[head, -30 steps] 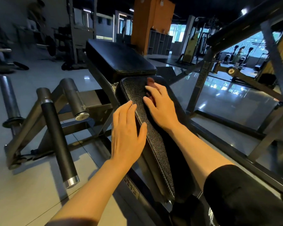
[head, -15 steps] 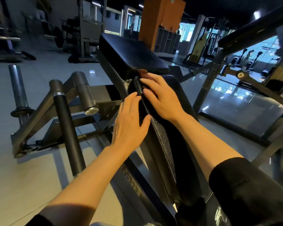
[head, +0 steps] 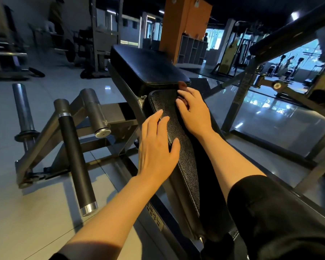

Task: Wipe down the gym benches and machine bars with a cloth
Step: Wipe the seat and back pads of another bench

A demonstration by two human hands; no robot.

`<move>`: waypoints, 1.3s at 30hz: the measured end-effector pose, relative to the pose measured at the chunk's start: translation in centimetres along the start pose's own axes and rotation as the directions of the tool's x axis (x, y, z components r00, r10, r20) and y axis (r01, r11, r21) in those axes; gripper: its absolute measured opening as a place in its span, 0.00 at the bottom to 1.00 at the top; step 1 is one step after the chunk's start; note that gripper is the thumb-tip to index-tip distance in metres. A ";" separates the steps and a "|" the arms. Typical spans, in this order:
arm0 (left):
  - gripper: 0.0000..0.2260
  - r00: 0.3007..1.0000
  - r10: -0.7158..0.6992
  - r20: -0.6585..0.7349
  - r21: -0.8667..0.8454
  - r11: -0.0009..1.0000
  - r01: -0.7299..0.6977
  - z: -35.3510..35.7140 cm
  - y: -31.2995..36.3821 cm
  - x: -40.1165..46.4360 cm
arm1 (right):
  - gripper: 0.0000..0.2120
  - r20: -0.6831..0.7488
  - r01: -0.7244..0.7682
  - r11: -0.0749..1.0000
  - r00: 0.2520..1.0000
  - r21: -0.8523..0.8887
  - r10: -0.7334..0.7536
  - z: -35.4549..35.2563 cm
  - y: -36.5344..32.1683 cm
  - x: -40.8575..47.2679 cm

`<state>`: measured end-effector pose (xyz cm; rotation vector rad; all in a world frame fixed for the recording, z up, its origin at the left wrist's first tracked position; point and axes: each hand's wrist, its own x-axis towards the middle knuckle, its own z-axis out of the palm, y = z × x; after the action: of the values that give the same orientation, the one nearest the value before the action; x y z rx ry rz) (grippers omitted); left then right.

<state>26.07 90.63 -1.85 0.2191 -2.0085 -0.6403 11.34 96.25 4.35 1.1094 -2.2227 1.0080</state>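
Note:
A black textured bench pad (head: pixel 184 147) slopes away from me, and a second smooth black pad (head: pixel 148 66) lies beyond it. My right hand (head: pixel 193 111) is at the near pad's top edge, fingers bent over a small reddish-brown cloth (head: pixel 182 84) that peeks out past and between the fingertips. My left hand (head: pixel 156 145) lies flat on the pad's left edge with straight fingers, thumb across the top surface. Most of the cloth is hidden under my right hand.
To the left stand grey machine bars: a black-sleeved handle (head: pixel 77 158), a short peg (head: pixel 96 113) and a weight post (head: pixel 23 109). A dark frame beam (head: pixel 281 40) crosses overhead on the right. Glossy tiled floor (head: pixel 36 212) surrounds the bench; racks and an orange pillar (head: pixel 178 29) stand behind.
My right hand slid the cloth up the pad to its top edge and its fingers have bent. My left hand stayed on the left edge.

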 end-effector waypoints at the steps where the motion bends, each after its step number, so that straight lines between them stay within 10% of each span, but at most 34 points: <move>1: 0.22 1.000 0.005 0.006 0.006 1.000 -0.005 0.2 0.1 -0.2 | 0.19 -0.002 -0.032 0.999 0.999 -0.019 0.032 -0.4 0.8 -0.1; 14: 0.20 0.999 -0.012 0.049 0.013 1.000 0.012 1.0 2.1 -3.4 | 0.19 -0.096 -0.416 0.908 0.907 -0.051 0.410 -2.5 5.9 -5.2; 23: 0.21 0.997 -0.074 0.027 0.004 0.997 0.074 1.9 3.7 -6.5 | 0.21 0.143 0.153 0.987 0.979 -0.050 -0.144 -2.8 2.3 -11.2; 28: 0.21 0.995 -0.031 0.092 0.016 0.999 0.030 2.0 4.2 -9.0 | 0.18 -0.036 -0.380 0.925 0.925 -0.012 0.379 -5.1 7.5 -11.5; 35: 0.25 0.991 -0.091 0.099 -0.016 0.995 0.093 2.9 5.4 -11.3 | 0.21 0.137 0.023 1.000 0.990 -0.006 -0.022 -3.3 0.6 -16.0; 39: 0.24 0.990 -0.055 0.126 -0.004 0.998 0.056 2.6 5.4 -12.4 | 0.19 0.007 -0.259 0.966 0.966 -0.008 0.259 -5.4 5.4 -17.1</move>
<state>30.76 101.16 -9.46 0.2361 -2.1269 -0.7125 17.06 110.84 -5.80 0.8348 -2.4208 1.0985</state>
